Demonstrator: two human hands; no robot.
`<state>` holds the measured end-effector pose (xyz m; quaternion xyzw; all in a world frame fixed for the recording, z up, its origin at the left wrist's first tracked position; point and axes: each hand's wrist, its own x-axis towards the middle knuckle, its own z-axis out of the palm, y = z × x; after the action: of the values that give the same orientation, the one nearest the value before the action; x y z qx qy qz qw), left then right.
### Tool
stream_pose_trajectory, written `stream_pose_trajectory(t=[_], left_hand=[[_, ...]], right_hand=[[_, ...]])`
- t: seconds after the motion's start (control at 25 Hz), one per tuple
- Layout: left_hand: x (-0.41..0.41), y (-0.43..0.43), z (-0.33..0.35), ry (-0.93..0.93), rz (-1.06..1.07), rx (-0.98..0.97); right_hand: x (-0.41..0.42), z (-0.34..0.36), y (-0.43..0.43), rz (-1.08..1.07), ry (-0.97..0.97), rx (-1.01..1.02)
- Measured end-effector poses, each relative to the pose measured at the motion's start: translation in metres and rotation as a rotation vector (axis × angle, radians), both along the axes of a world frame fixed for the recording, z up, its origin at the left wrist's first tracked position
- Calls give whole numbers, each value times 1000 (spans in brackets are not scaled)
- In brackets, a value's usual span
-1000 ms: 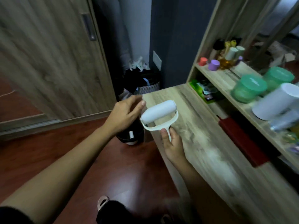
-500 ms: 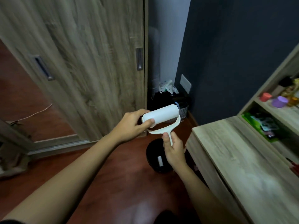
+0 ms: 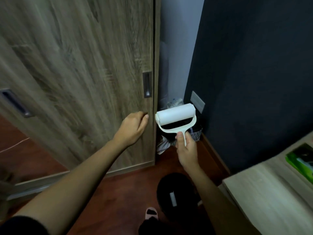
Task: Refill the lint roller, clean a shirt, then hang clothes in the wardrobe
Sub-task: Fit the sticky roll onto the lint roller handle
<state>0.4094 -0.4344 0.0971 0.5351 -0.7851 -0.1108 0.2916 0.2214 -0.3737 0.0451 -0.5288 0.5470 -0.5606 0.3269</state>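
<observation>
The white plastic lint roller [image 3: 175,119] is held upright by its short handle in the right hand [image 3: 187,150], the fingers [image 3: 180,137] closed around the handle and the white paper roll lying crosswise above them. The left hand [image 3: 133,127] is held empty, its fingers [image 3: 144,118] curled loosely inward, at the edge of the brown wood-grain wardrobe door [image 3: 81,73], just below the dark recessed door handle [image 3: 147,84]. Below the right fingers, a round black bin [image 3: 176,194] is seen on the red-brown floor [image 3: 118,192]. To their right, the pale wooden tabletop [image 3: 271,187] is seen.
</observation>
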Motion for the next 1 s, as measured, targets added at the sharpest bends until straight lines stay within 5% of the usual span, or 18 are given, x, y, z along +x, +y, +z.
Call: stream_pose_trajectory(t=[0.24,0.4,0.72,1.0], left_hand=[[6,-133,-27,-855,-214,-167],[-1,-189,-22,-1218,-353,-266],[-7,-263,-15,-1432,-495,-432],[23,-266,-19,-1419,-500,-463]], right_hand=[[-12,17,-117,-12,5,-5],[-18,23,-161,-16,-32,8],[-24,35,-199,-69,-53,-52],[2,49,-211,-46,-7,-62]])
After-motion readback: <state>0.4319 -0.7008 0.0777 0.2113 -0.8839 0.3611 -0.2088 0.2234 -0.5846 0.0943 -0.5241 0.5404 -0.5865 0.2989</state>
